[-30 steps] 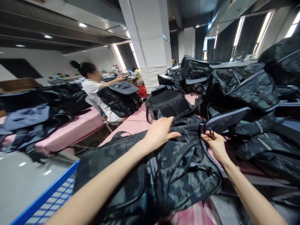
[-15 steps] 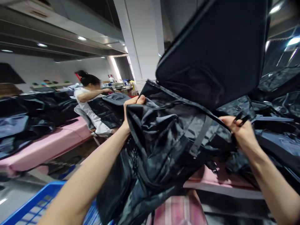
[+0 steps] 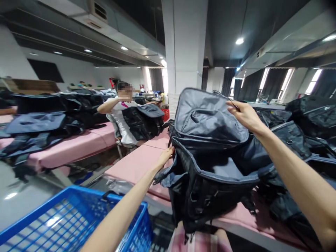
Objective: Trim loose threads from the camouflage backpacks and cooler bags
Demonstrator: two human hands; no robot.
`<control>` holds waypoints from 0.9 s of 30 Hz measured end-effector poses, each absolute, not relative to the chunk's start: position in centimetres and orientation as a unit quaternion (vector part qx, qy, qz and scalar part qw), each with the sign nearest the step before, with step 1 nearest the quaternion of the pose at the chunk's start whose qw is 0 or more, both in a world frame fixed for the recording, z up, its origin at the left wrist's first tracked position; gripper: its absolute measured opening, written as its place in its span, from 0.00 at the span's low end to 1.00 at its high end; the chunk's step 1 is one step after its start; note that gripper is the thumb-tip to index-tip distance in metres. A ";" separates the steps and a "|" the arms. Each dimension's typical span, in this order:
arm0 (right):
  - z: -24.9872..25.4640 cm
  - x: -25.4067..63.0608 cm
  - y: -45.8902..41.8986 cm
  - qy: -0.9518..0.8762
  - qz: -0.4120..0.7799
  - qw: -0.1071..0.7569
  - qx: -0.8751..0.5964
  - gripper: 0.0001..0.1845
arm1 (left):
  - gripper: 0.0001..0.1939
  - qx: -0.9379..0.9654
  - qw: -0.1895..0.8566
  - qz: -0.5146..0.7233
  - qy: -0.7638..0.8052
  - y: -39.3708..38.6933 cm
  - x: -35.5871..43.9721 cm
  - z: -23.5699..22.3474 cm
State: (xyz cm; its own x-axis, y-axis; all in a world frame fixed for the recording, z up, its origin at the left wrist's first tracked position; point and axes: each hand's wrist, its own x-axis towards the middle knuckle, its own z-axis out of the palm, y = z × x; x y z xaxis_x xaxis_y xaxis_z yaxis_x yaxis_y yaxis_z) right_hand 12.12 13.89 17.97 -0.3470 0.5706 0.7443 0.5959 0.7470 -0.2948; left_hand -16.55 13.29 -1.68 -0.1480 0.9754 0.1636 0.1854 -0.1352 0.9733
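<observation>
A dark camouflage backpack (image 3: 207,189) stands on the edge of a pink table (image 3: 136,164) in front of me, its main compartment unzipped. The grey-lined flap (image 3: 207,119) is lifted upright. My right hand (image 3: 243,113) pinches the zipper pull at the top right corner of that flap. My left hand (image 3: 165,157) grips the left rim of the bag's opening, with its fingers partly hidden behind the fabric.
A blue wire basket (image 3: 70,217) sits at the lower left. More dark backpacks (image 3: 301,136) are piled on the right. A person in a white shirt (image 3: 119,112) works on a bag at another pink table (image 3: 65,148) stacked with bags. A white pillar (image 3: 185,45) stands behind.
The backpack went from lying flat to lifted up, and now stands on the table edge with its flap open. My right hand rose to hold the flap's zipper pull.
</observation>
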 end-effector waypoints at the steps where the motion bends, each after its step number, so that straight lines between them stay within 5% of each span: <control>1: 17.2 11.2 13.4 -0.836 0.015 0.424 -0.348 0.17 | 0.22 0.538 0.370 0.512 0.559 13.3 -17.2 -1.6; 5: 11.8 9.0 7.5 -0.935 0.080 0.190 -0.288 0.11 | 0.23 0.550 0.328 0.467 0.610 13.3 -18.7 -0.8; 11: 7.1 9.5 3.1 -0.907 -0.104 0.210 -0.351 0.16 | 0.17 0.573 0.168 0.459 0.658 7.5 -17.0 2.6; 15: 7.2 9.2 2.9 -0.908 -0.158 0.194 -0.336 0.14 | 0.32 0.643 0.394 0.298 0.585 2.6 -12.7 4.1; 18: 6.9 8.7 2.0 -0.908 -0.224 0.169 -0.312 0.12 | 0.37 0.619 0.471 0.256 0.573 2.4 -9.9 4.6; 23: 4.9 9.0 -0.4 -0.879 -0.362 0.237 -0.199 0.10 | 0.22 0.541 0.572 0.262 0.558 2.3 -8.9 4.8; 27: 3.0 9.8 -2.1 -0.857 -0.412 0.258 -0.170 0.07 | 0.11 0.405 0.692 0.411 0.433 -0.4 -9.0 2.4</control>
